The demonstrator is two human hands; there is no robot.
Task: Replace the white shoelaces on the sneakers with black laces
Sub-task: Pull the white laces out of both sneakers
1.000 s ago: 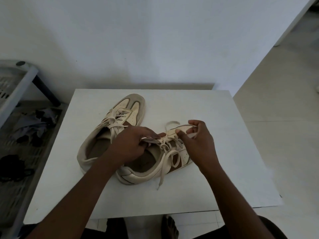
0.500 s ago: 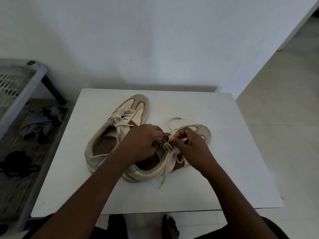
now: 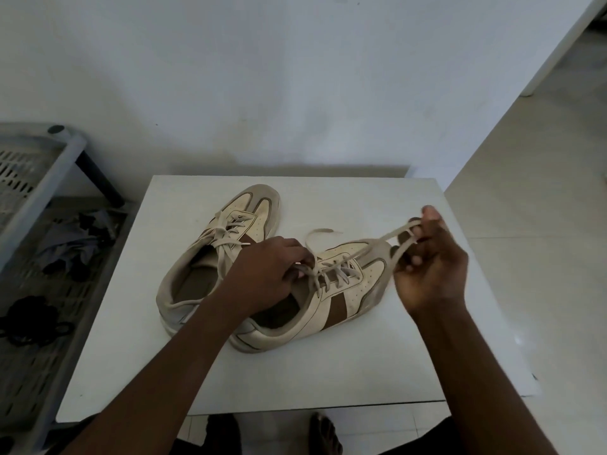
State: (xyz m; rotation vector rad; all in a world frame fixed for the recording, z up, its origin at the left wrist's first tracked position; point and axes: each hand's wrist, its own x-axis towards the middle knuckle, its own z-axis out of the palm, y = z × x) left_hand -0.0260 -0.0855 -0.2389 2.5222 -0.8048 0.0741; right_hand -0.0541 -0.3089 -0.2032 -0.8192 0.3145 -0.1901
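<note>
— Any room to move?
— The far sneaker (image 3: pixel 249 215) sits in from the white table's (image 3: pixel 328 372) left edge, with bare top along the front.
— And the hands?
— The left hand (image 3: pixel 262 277) grips the near sneaker (image 3: pixel 338 307) at its eyelets. The right hand (image 3: pixel 433 274) pinches the white lace (image 3: pixel 391 238), now pulled out beyond the toe, towards the right edge.

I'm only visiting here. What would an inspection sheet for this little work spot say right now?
Surface: white table, holding two sneakers.
Job's things: near sneaker, its white lace partly undone; far sneaker laced in white; no black ones seen.
Clutter: dark cloths on the grey rack, left.
Grippers: left hand pinches the lace at the eyelets; right hand pinches a loop, drawn taut.
Cables: nothing seen.
Surroundings: white wall, tiled floor.
</note>
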